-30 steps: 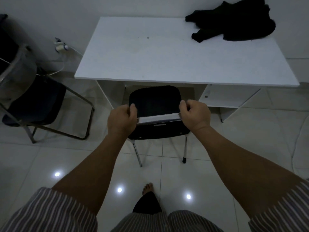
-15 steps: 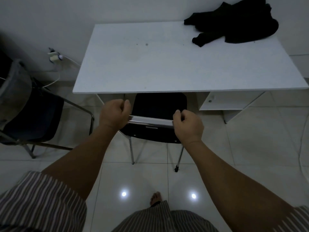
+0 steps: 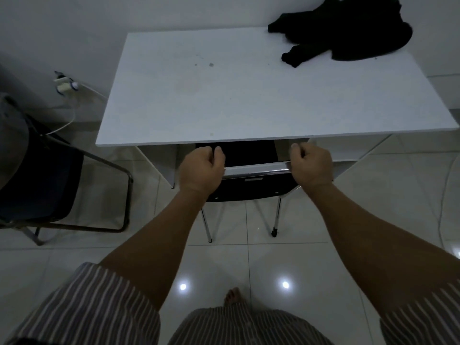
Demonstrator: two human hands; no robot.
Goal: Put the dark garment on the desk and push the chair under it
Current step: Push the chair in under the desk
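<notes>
The dark garment [image 3: 348, 33] lies crumpled at the far right corner of the counter [image 3: 224, 95], well apart from the front edge, so this part of the task looks done. The left hand [image 3: 200, 168] and right hand [image 3: 311, 165] each have a closed grip on the metal top bar of the chair [image 3: 251, 188], one at each end, probably to steer it straight; the seat is mostly under the counter, the back legs not yet.

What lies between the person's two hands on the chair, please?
In the head view, a bare stretch of the chair's silver top rail spans from the left hand to the right hand; nothing else.
</notes>
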